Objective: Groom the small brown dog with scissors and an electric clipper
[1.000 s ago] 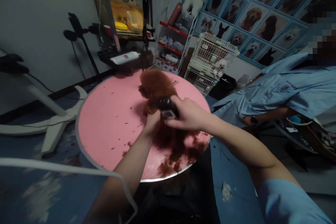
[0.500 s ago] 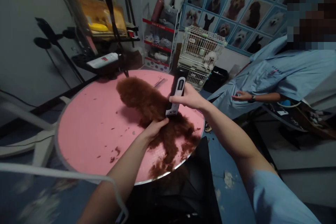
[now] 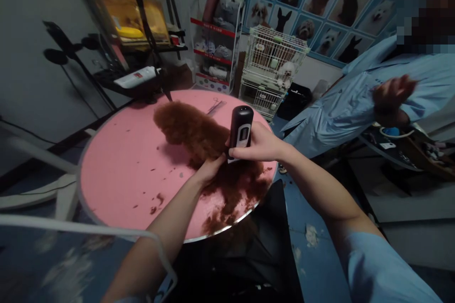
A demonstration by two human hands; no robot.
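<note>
Right hand [image 3: 261, 144] grips black clipper [image 3: 241, 130] upright over brown dog [image 3: 192, 130]; left hand [image 3: 209, 170] clasps its fur on pink desk [image 3: 121, 161].

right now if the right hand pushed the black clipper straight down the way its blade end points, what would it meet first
Most likely the brown curly-furred dog under the left hand. The right hand holds the black electric clipper blade-down just above that fur; depth is unclear.

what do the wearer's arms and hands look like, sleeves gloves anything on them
Both hands are bare, with no gloves, rings or watch visible. The right hand leads back along a bare forearm to a short light blue sleeve at the upper arm. The left hand and its forearm are bare; no sleeve shows on that side.
</note>
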